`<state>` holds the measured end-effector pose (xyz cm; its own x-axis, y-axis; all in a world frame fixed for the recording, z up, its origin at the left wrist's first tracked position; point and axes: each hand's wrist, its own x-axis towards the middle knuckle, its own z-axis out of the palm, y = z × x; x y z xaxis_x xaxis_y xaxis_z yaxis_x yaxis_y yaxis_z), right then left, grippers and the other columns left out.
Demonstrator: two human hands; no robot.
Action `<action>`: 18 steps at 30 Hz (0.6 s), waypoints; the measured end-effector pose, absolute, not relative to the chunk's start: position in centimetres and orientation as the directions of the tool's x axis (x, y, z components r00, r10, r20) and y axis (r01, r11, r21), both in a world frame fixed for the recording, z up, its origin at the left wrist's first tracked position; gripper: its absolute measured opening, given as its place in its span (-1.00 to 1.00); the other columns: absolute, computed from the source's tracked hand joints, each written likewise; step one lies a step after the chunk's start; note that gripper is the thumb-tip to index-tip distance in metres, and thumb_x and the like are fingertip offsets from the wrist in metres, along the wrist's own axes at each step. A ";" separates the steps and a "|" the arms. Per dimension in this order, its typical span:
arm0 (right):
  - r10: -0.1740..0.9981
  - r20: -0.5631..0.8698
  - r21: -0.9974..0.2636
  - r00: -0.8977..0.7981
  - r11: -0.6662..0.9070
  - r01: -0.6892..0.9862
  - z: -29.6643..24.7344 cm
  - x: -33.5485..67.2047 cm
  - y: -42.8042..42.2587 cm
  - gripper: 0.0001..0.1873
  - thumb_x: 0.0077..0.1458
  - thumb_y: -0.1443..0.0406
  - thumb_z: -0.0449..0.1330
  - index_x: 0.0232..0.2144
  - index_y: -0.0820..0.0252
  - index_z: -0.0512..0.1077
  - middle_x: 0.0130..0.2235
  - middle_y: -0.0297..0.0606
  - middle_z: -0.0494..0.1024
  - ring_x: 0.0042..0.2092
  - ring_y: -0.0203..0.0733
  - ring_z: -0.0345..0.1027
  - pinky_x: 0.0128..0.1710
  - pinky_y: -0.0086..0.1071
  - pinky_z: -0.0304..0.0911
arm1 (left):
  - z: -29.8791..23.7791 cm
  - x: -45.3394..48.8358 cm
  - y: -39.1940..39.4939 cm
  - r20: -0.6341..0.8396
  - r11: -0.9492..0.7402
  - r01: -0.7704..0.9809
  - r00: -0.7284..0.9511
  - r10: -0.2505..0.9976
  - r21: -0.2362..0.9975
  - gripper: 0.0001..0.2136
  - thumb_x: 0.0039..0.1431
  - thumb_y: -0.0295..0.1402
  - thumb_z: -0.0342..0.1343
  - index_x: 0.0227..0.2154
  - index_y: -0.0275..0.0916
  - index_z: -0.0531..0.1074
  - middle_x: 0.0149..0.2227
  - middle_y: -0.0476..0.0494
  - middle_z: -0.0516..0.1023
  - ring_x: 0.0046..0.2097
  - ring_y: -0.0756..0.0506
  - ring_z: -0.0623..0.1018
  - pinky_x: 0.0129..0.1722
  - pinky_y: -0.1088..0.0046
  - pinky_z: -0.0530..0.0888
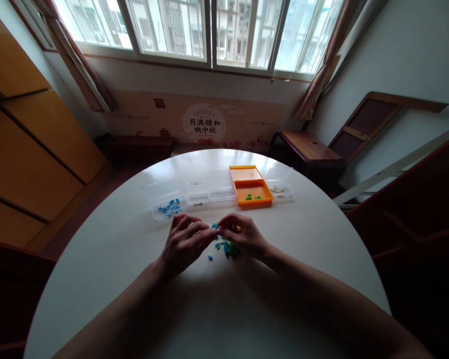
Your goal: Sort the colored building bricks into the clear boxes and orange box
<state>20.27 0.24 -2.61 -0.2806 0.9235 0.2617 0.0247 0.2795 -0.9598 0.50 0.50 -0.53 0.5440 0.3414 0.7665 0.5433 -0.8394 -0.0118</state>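
Note:
Both hands meet over a small heap of coloured pieces (224,246) in blue, green and yellow on the round white table (115,259). My left hand (185,242) has its fingers drawn together in a pinch at the heap's left edge. My right hand (243,235) is curled, fingertips pinched against the left hand's; a tiny blue piece (215,227) shows between them. Which hand grips it is unclear. A single blue piece (210,258) lies loose just below.
A row of small boxes stands beyond the hands: a clear box with blue pieces (166,202), two clear boxes (209,190), an orange box with green pieces (251,188), a clear box with pale pieces (280,183). Wooden furniture and a window surround the table.

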 end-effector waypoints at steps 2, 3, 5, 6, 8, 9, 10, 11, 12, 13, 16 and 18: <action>0.917 0.273 -0.956 -0.290 0.292 0.024 -2.6 20.3 0.1 -0.84 0.02 0.25 0.26 -0.33 0.21 0.45 -0.43 -0.30 0.54 -0.41 -0.31 0.42 -0.41 -0.44 0.34 | -0.6 0.4 0.5 0.761 -0.840 0.543 0.547 0.350 -0.004 -0.89 0.13 -0.43 0.20 -0.29 -0.10 0.48 -0.43 0.05 0.56 -0.31 -0.03 0.46 -0.17 0.34 0.29; 0.910 0.291 -0.948 -0.296 0.316 0.039 -2.5 20.3 0.0 -0.84 0.03 0.26 0.26 -0.32 0.21 0.46 -0.41 -0.29 0.54 -0.39 -0.30 0.43 -0.39 -0.44 0.35 | -0.7 0.4 0.5 0.761 -0.840 0.542 0.544 0.354 0.004 -0.90 0.13 -0.43 0.20 -0.29 -0.10 0.47 -0.42 0.04 0.56 -0.31 -0.03 0.45 -0.17 0.34 0.29; 0.887 0.345 -0.917 -0.306 0.389 0.094 -2.5 20.3 -0.2 -0.86 0.03 0.29 0.25 -0.31 0.21 0.46 -0.38 -0.27 0.55 -0.35 -0.28 0.44 -0.34 -0.42 0.36 | -0.8 0.4 0.5 0.764 -0.840 0.541 0.533 0.363 0.022 -0.90 0.13 -0.45 0.19 -0.29 -0.12 0.46 -0.42 0.04 0.55 -0.31 -0.03 0.45 -0.17 0.34 0.29; 0.875 0.373 -0.896 -0.308 0.426 0.126 -2.5 20.3 -0.2 -0.87 0.03 0.31 0.25 -0.31 0.21 0.47 -0.36 -0.27 0.56 -0.34 -0.28 0.44 -0.32 -0.41 0.36 | -0.8 0.5 0.5 0.765 -0.840 0.542 0.528 0.369 0.031 -0.90 0.13 -0.46 0.19 -0.30 -0.13 0.45 -0.42 0.03 0.55 -0.31 -0.03 0.45 -0.17 0.34 0.30; 0.860 0.415 -0.859 -0.298 0.478 0.182 -2.5 20.3 -0.3 -0.90 0.04 0.33 0.25 -0.32 0.20 0.48 -0.35 -0.27 0.56 -0.33 -0.28 0.44 -0.31 -0.41 0.35 | -0.9 0.6 0.6 0.760 -0.837 0.545 0.528 0.380 0.040 -0.90 0.13 -0.47 0.18 -0.31 -0.15 0.44 -0.42 0.03 0.55 -0.31 -0.03 0.44 -0.17 0.34 0.30; 0.857 0.426 -0.848 -0.289 0.490 0.203 -2.5 20.3 -0.3 -0.91 0.05 0.33 0.24 -0.32 0.19 0.48 -0.36 -0.28 0.56 -0.34 -0.29 0.43 -0.31 -0.42 0.35 | -0.9 0.6 0.6 0.754 -0.835 0.549 0.531 0.386 0.041 -0.91 0.13 -0.47 0.18 -0.32 -0.16 0.44 -0.42 0.02 0.55 -0.32 -0.03 0.44 -0.17 0.34 0.30; 0.856 0.433 -0.839 -0.280 0.497 0.222 -2.5 20.3 -0.2 -0.93 0.06 0.32 0.24 -0.33 0.19 0.48 -0.37 -0.29 0.56 -0.35 -0.30 0.43 -0.31 -0.42 0.34 | -0.9 0.6 0.6 0.749 -0.833 0.552 0.534 0.392 0.043 -0.93 0.14 -0.46 0.17 -0.33 -0.16 0.44 -0.42 0.02 0.55 -0.32 -0.03 0.44 -0.17 0.33 0.30; 0.857 0.437 -0.832 -0.275 0.501 0.238 -2.5 20.4 -0.2 -0.93 0.07 0.32 0.24 -0.35 0.19 0.49 -0.38 -0.30 0.55 -0.36 -0.30 0.42 -0.31 -0.42 0.34 | -1.0 0.6 0.6 0.743 -0.831 0.554 0.537 0.399 0.046 -0.94 0.15 -0.45 0.17 -0.33 -0.16 0.45 -0.42 0.02 0.55 -0.32 -0.03 0.44 -0.17 0.33 0.30; 0.858 0.436 -0.828 -0.272 0.501 0.253 -2.5 20.4 -0.2 -0.94 0.07 0.31 0.25 -0.36 0.19 0.48 -0.39 -0.31 0.55 -0.37 -0.31 0.41 -0.31 -0.42 0.33 | -1.0 0.6 0.6 0.739 -0.829 0.557 0.537 0.406 0.051 -0.95 0.16 -0.44 0.16 -0.33 -0.15 0.45 -0.42 0.01 0.55 -0.31 -0.03 0.45 -0.17 0.33 0.30; 0.859 0.435 -0.825 -0.270 0.500 0.263 -2.4 20.4 -0.1 -0.94 0.07 0.30 0.25 -0.38 0.19 0.48 -0.40 -0.31 0.54 -0.38 -0.31 0.40 -0.31 -0.43 0.33 | -1.0 0.6 0.6 0.737 -0.828 0.558 0.538 0.410 0.053 -0.95 0.17 -0.44 0.15 -0.33 -0.15 0.46 -0.42 0.01 0.55 -0.31 -0.03 0.45 -0.17 0.33 0.31; 0.870 0.417 -0.833 -0.264 0.482 0.272 -2.2 20.4 -0.1 -0.92 0.05 0.29 0.27 -0.42 0.20 0.47 -0.43 -0.33 0.52 -0.39 -0.32 0.38 -0.33 -0.44 0.31 | -1.2 0.5 0.7 0.736 -0.825 0.563 0.536 0.412 0.052 -0.93 0.16 -0.44 0.16 -0.30 -0.14 0.47 -0.41 0.01 0.56 -0.32 -0.03 0.45 -0.17 0.33 0.31; 0.886 0.391 -0.860 -0.249 0.448 0.245 -2.2 20.4 0.0 -0.90 0.04 0.27 0.27 -0.42 0.20 0.46 -0.44 -0.33 0.51 -0.41 -0.33 0.36 -0.37 -0.45 0.30 | -1.4 0.5 0.7 0.746 -0.818 0.573 0.523 0.412 0.051 -0.90 0.15 -0.43 0.18 -0.27 -0.13 0.47 -0.40 0.01 0.56 -0.31 -0.03 0.45 -0.17 0.34 0.32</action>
